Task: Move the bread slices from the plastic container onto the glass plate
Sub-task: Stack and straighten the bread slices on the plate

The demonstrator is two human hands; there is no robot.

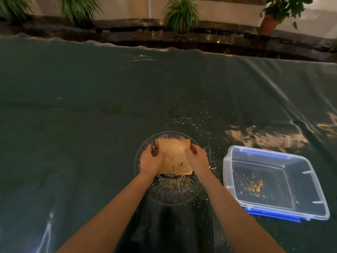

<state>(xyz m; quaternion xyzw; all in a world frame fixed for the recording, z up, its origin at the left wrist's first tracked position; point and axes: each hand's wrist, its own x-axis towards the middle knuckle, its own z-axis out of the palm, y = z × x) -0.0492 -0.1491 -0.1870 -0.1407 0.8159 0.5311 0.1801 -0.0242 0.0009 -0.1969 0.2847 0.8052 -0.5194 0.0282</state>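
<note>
- The left hand (pixel 151 160) and right hand (pixel 197 157) are gripping the stack of bread slices (pixel 174 157) from both sides, fingers curled closed on it.
- The stack is sitting over the glass plate (pixel 189 196), which is also carrying crumbs.
- The plastic container (pixel 299 165), just right of the plate on the surface (pixel 82 115), is holding only crumbs (pixel 255 186).

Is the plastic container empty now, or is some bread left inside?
Empty of slices. The container holds only crumbs and one small scrap; its dark bottom shows through.
</note>
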